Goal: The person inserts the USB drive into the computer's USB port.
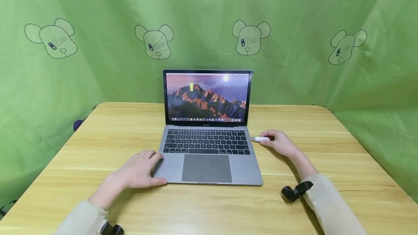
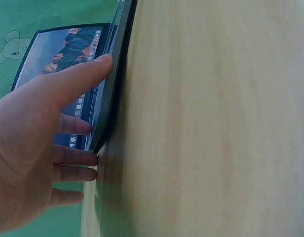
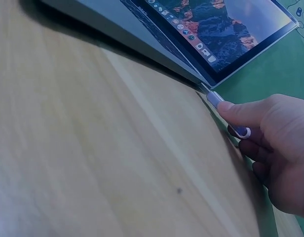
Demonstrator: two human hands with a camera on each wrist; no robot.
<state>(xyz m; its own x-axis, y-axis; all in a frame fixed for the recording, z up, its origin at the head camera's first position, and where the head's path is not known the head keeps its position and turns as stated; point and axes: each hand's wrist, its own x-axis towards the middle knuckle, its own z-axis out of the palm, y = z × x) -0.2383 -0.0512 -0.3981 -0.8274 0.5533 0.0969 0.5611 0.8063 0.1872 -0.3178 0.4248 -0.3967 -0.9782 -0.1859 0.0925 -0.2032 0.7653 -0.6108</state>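
Observation:
A grey laptop [image 1: 245, 171] stands unfolded on the wooden table, its screen lit with a mountain picture. Beside its right edge, my right hand [image 1: 279, 143] pinches a white USB flash drive [image 1: 262, 139] between thumb and fingers. The drive's metal plug [image 3: 205, 88] points at the laptop's side and its tip is at the edge; I cannot tell whether it touches or sits in a port. At the laptop's front left corner rests my left hand [image 1: 138, 169], thumb against the front edge and the other fingers, fairly straight and spread, along the left side.
The table [image 1: 326, 140] has a light wood top with rounded far corners. A green curtain [image 1: 209, 17] with printed bear heads hangs close behind and at both sides. Black wrist cameras [image 1: 295, 192] sit on both sleeves, the right one just above the table.

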